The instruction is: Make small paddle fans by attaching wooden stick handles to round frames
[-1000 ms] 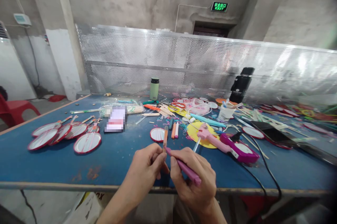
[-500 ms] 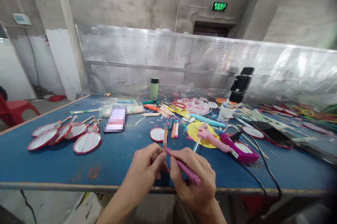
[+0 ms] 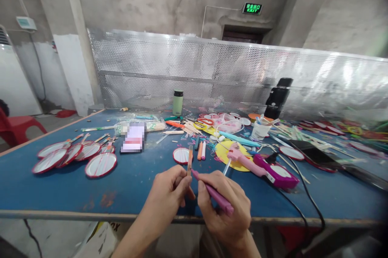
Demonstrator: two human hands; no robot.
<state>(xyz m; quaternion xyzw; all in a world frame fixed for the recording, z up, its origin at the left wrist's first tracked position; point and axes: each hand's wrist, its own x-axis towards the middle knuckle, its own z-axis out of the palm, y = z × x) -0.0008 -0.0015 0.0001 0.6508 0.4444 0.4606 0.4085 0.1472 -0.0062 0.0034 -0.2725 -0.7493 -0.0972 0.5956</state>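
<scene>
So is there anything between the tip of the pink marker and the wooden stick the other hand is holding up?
Nothing visible. The left hand pinches the wooden stick upright, and the right hand holds the pink marker with its tip right at the stick's side. The nearest clutter, a red-rimmed disc, lies behind on the blue table.

A blue desk [image 3: 60, 193] with a pale front edge carries a spread of craft things. At the left lie red-rimmed white discs [image 3: 75, 157] on sticks, overlapping one another, and near the middle one more disc [image 3: 181, 155] beside a few markers [image 3: 200, 149] and a scatter of wooden sticks [image 3: 189, 127]. Farther back stands a green bottle [image 3: 177, 102]; to the right are a white cup [image 3: 260, 129], a yellow disc [image 3: 226, 153] under a pink glue gun [image 3: 242, 159], a magenta device [image 3: 277, 172] with a black cable [image 3: 306, 197], and a black stand [image 3: 277, 98].
</scene>
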